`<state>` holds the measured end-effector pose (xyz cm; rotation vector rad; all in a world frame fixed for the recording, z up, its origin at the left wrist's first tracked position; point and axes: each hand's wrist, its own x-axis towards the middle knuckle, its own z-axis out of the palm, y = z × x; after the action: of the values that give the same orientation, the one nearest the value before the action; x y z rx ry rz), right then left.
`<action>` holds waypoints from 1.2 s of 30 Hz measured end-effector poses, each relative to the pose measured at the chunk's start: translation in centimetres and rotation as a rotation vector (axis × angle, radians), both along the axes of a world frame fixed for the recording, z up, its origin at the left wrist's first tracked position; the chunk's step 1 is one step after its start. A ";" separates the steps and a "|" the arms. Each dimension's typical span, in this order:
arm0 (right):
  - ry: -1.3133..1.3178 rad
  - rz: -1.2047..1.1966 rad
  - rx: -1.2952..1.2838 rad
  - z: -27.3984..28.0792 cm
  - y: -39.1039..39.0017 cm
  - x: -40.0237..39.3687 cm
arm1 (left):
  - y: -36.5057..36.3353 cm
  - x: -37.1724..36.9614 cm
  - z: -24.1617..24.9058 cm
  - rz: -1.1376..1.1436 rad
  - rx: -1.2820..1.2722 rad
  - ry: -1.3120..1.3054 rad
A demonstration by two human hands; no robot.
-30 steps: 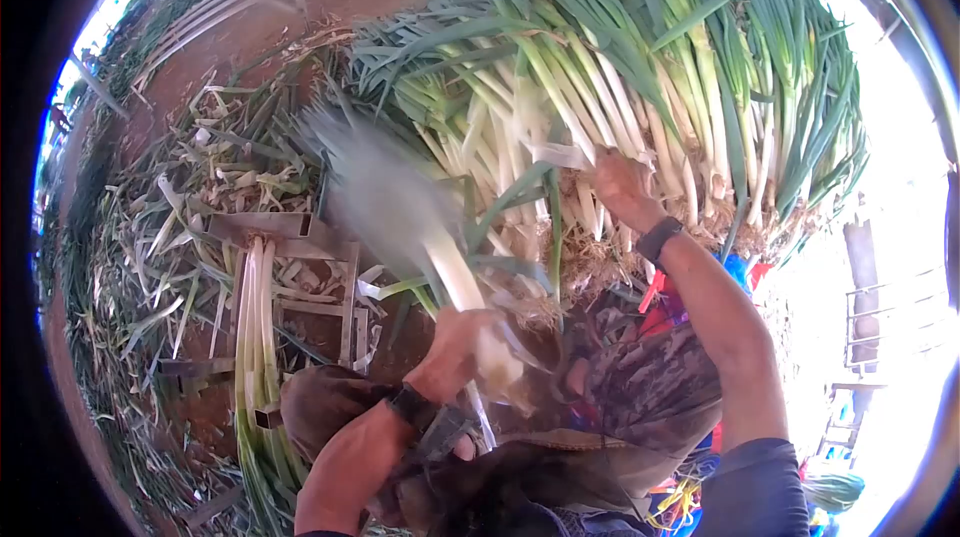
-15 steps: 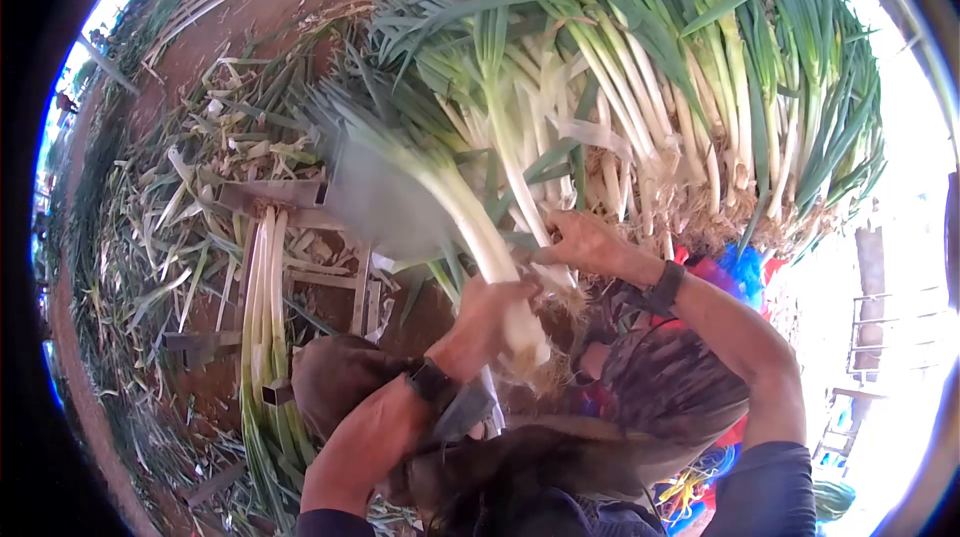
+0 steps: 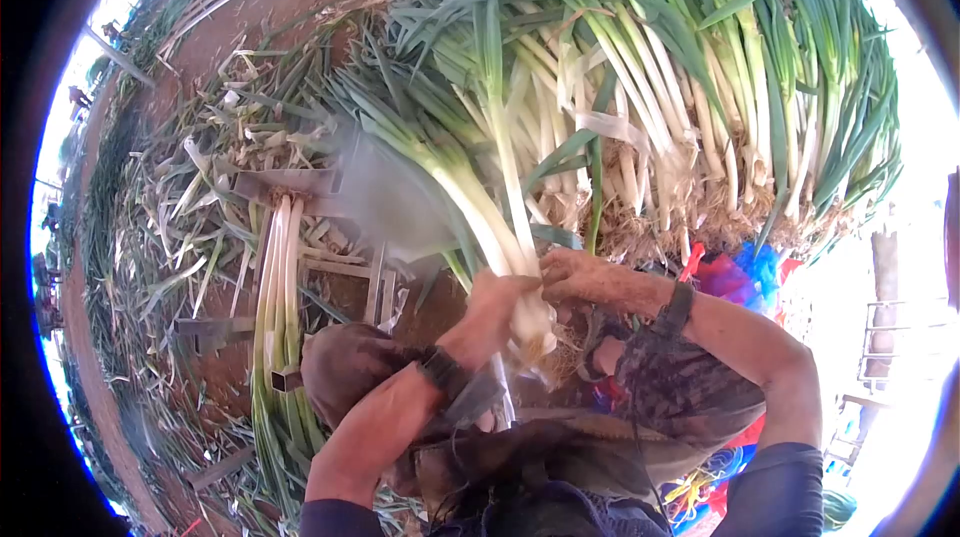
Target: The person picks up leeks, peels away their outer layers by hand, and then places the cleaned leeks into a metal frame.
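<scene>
My left hand (image 3: 492,309) is closed around thick green onions (image 3: 466,199) just above their root ends, with the white shafts slanting up to the left. My right hand (image 3: 592,279) is right beside it, its fingers closed at the base of another green onion (image 3: 509,187), which now lies against the held ones. Pale bulbs and stringy roots (image 3: 535,332) hang below my left hand. The exact finger grip of my right hand is partly hidden. Beyond my hands, a large row of green onions (image 3: 655,97) leans with roots toward me.
At left, a metal frame (image 3: 285,182) holds a bundle of green onions (image 3: 277,287). Trimmed leaves (image 3: 180,247) litter the ground around it. A blurred translucent patch (image 3: 390,192) lies by the frame. Red and blue plastic material (image 3: 745,277) sits at right, near my knee.
The green onion by my right hand has come in against those in my left hand. My hands have moved together; the view has shifted slightly.
</scene>
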<state>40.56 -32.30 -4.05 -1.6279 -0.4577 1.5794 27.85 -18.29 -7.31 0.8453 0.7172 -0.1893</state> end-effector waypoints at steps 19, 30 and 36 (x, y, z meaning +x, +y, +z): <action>0.499 -0.097 0.155 0.4 -2.5 -1.6 | 2.5 1.7 3.3 -0.056 -0.070 -0.130; 0.164 0.442 0.205 2.0 -2.2 -3.1 | 3.9 1.5 1.5 -0.095 0.028 -0.088; -0.592 0.592 0.922 -0.8 -6.0 1.0 | 4.5 1.0 3.3 -0.195 0.527 -0.704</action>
<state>41.53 -38.30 -4.88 -1.2061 -1.8044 0.9253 28.84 -13.82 -3.99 1.3868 0.0071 0.1359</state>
